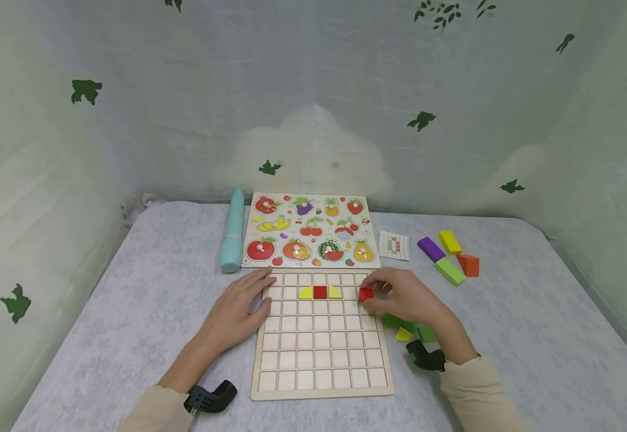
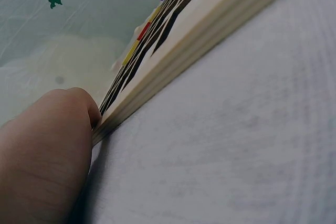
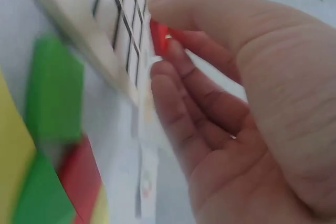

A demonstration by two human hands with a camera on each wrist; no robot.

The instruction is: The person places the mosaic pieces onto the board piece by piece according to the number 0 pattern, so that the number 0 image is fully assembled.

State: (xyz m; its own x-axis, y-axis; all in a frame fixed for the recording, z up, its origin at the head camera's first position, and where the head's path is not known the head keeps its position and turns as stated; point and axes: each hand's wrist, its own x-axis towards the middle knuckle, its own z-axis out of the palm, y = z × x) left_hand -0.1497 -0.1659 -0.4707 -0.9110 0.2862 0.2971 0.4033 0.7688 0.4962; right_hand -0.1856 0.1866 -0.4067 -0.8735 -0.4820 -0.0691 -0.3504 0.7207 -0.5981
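While left hand [image 1: 239, 309], loosely extended, touches board [image 1: 321, 396], right hand [image 1: 404, 295] pinches red block [image 1: 365, 294].

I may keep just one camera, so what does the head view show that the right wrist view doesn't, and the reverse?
Only the head view shows the purple block, the orange block and the left sleeve.
Only the right wrist view shows a loose red block among the green blocks beside the board.
Both show the right hand pinching another red block, plus the board and green blocks.
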